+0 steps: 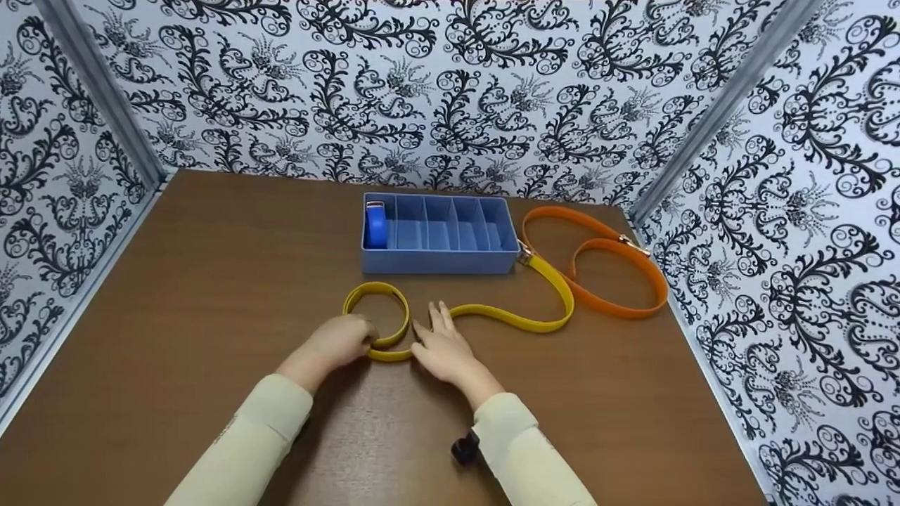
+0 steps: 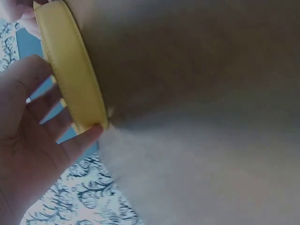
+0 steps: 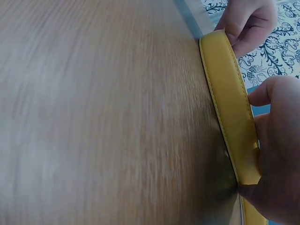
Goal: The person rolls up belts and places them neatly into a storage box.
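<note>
A yellow strap (image 1: 518,320) stands on its edge on the brown table, coiled into a ring at its left end. My left hand (image 1: 337,342) grips the ring's near side; in the left wrist view that hand (image 2: 40,140) has its fingers around the yellow band (image 2: 75,70). Just right of the ring, my right hand (image 1: 444,351) touches the strap with its fingers extended. Seen from the right wrist, the right hand (image 3: 281,145) has thumb and fingers along the yellow band (image 3: 227,89), and the left hand (image 3: 248,23) pinches it farther off.
Behind the hands is a blue-grey divided box (image 1: 439,262) with a rolled blue strap (image 1: 377,226) in its leftmost compartment. An orange strap (image 1: 619,309) lies looped right of the box, beside the yellow strap's metal clasp (image 1: 524,254). Patterned walls border the brown table (image 1: 232,267).
</note>
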Tool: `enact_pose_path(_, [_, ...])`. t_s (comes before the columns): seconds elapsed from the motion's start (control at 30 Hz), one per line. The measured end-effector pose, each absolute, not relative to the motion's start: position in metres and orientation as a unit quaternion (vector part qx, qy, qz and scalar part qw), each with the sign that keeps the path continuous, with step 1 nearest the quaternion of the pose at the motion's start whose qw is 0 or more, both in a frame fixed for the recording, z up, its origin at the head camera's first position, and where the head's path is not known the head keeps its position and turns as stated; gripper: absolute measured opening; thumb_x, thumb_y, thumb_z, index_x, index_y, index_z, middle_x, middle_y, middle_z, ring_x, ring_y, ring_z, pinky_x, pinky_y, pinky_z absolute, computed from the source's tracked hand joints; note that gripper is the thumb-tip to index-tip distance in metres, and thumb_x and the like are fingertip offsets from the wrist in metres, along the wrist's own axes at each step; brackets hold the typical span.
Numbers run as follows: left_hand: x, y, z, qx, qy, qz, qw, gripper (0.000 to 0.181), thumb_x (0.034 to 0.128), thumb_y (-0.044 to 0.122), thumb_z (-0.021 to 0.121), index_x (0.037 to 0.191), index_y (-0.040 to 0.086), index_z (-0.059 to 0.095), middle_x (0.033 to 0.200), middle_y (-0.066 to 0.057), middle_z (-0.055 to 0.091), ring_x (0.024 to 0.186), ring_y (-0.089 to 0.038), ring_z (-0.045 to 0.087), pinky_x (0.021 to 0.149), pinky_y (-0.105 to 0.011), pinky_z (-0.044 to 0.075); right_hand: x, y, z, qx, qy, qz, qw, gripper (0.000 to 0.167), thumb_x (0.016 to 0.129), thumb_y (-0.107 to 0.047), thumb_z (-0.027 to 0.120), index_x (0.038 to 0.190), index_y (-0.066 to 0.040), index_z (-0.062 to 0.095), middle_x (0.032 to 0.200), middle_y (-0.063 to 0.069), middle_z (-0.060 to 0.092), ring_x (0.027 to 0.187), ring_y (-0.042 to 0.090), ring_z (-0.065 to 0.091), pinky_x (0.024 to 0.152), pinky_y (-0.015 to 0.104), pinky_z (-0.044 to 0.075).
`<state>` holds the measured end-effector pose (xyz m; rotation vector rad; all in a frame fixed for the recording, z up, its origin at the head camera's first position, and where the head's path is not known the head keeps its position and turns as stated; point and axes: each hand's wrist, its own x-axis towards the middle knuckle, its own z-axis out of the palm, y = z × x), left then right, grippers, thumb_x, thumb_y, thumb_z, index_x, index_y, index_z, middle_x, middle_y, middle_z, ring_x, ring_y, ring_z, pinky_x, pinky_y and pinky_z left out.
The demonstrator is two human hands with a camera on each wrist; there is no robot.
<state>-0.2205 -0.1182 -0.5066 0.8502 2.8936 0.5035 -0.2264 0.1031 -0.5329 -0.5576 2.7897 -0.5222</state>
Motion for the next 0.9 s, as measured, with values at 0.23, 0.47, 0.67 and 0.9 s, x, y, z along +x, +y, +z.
enact_pose_path(0.23, [-0.229,-0.126,-0.502,0.195,0.961,0.176,0.085,0.012,0.0862,0.002,0.062,0.089,0.006,0.073,0.087,-0.009,0.065,0.078,-0.024,0.058,0.075,-0.044,0.05,-0.226,0.108,-0.529,-0.224,0.956,-0.136,0.131,0.069,0.098,-0.059,0.038,0.151,-0.015,0.037,0.162,0.014,0.005,0.147,0.026,-0.007,0.114,0.05,0.021])
enact_pose_path(0.47, [-0.235,-0.14,-0.507,0.146,0.964,0.208,0.075,0.014,0.0872,0.002,0.059,0.092,0.004,0.072,0.087,-0.01,0.065,0.075,-0.025,0.055,0.073,-0.044,0.048,-0.228,0.12,-0.526,-0.252,0.953,-0.108,0.126,0.07,0.096,-0.06,0.043,0.151,-0.017,0.037,0.161,0.015,0.009,0.148,0.028,-0.002,0.112,0.051,0.024])
enact_pose_path(0.67, [-0.232,-0.148,-0.507,0.101,0.965,0.227,0.078,0.021,0.089,0.001,0.054,0.096,0.002,0.074,0.091,-0.012,0.068,0.076,-0.025,0.057,0.072,-0.043,0.047,-0.228,0.133,-0.529,-0.285,0.948,-0.08,0.116,0.062,0.098,-0.056,0.044,0.148,-0.019,0.043,0.161,0.013,0.011,0.148,0.028,0.001,0.11,0.052,0.03])
enact_pose_path(0.9, [-0.23,-0.155,-0.509,0.054,0.974,0.209,0.07,0.024,0.0958,0.009,0.053,0.109,0.004,0.073,0.103,-0.016,0.069,0.091,-0.035,0.065,0.076,-0.052,0.052,-0.229,0.147,-0.531,-0.328,0.936,-0.069,0.103,0.057,0.1,-0.051,0.045,0.145,-0.016,0.049,0.161,0.013,0.013,0.148,0.028,0.004,0.111,0.048,0.029])
